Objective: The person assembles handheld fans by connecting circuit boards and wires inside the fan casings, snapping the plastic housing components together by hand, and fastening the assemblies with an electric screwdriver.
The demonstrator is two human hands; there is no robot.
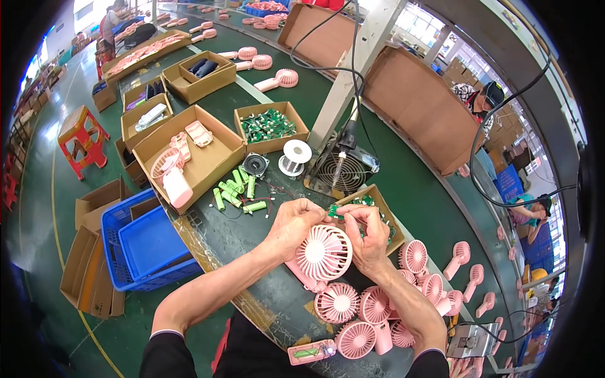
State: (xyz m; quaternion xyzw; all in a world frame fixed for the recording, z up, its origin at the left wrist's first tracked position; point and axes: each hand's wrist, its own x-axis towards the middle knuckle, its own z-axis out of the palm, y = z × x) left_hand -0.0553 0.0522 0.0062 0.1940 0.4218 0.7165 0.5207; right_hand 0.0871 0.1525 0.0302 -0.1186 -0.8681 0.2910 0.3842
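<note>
Circuit board [333,211]: green, between both hands' fingertips, near the soldering-side box [398,234].
Left hand [293,227]: thumb and forefinger pinching the board's edge.
Right hand [367,238]: fingertips drawn close at the board; grip cannot be told.
Pink fan [323,252]: between the wrists, cage uppermost.

green board [333,211] partly hidden by fingers [307,208], black sleeve [165,358] cut off below, distant person [116,22] blurred

Green circuit board [334,211], pink fans [337,303]
</note>
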